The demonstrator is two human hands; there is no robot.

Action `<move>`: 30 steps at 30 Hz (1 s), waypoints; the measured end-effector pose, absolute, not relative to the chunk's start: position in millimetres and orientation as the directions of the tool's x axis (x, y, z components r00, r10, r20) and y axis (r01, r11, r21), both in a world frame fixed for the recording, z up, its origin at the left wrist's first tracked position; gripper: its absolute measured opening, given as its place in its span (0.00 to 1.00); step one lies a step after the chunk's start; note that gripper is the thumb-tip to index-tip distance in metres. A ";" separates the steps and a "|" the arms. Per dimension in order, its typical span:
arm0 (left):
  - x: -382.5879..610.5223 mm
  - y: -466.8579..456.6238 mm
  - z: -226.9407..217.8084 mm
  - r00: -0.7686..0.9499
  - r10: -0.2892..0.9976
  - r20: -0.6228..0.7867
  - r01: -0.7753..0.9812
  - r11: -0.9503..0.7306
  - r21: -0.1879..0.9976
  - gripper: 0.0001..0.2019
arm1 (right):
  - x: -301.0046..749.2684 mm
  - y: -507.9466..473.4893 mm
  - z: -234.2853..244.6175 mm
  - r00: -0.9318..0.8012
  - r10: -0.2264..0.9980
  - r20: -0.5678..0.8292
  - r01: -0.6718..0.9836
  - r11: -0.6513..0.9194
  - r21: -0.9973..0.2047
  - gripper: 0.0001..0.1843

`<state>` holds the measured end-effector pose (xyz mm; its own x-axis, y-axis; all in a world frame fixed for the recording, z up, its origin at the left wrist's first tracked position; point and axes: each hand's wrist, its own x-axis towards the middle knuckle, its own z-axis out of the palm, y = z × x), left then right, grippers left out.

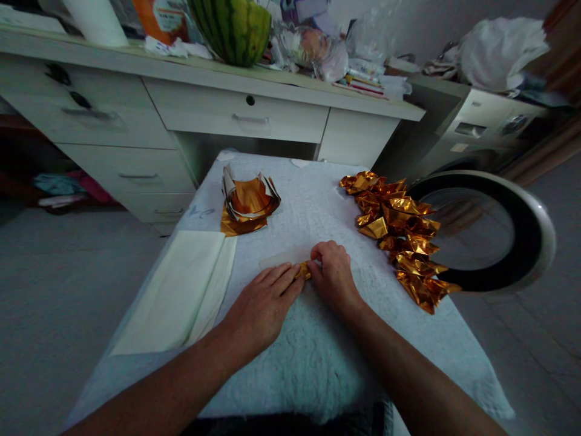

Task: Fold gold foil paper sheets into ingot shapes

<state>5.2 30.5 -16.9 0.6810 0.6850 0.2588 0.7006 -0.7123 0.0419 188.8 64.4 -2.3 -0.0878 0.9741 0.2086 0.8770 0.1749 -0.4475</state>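
A small strip of folded gold foil paper [303, 270] lies on the cloth-covered table, with a thin whitish sheet [282, 257] beside it. My left hand [267, 297] lies over them, its fingers stretched out flat and their tips at the foil's left end. Curled fingers and thumb of my right hand [334, 275] pinch the foil's right end; part of the foil is hidden under both hands. Farther off to the right runs a heap of crumpled, folded gold foil pieces [399, 221]. Curved gold foil sheets [249, 197] stand at the back left. A stack of pale paper [175, 290] rests at the left.
Behind the table [313, 363] stands a white drawer desk [236, 109] bearing a watermelon [233, 30], plastic bags and clutter. At the right, a washing machine's open round door [542, 236] reaches close to the table's edge.
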 end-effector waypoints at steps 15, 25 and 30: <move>0.0 30.8 -9.9 0.717 0.670 0.193 0.683 -0.730 -0.001 0.25 | 197.8 65.1 1.2 -0.406 0.894 0.189 0.764 0.446 -0.466 0.09; -19.6 3.9 -6.3 0.676 0.675 0.296 0.727 -0.675 -0.123 0.23 | 193.7 62.2 3.7 -0.348 0.930 0.119 0.829 0.365 -0.424 0.08; -27.1 -4.7 -3.6 0.674 0.672 0.307 0.734 -0.657 -0.172 0.23 | 192.3 59.7 5.4 -0.331 0.937 0.115 0.833 0.347 -0.431 0.05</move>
<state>-27.1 -4.7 -3.6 0.6736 0.6724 0.3067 0.7341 -0.6569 -0.1720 192.3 59.7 5.4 -0.3307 0.9367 0.1150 0.8331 0.3470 -0.4307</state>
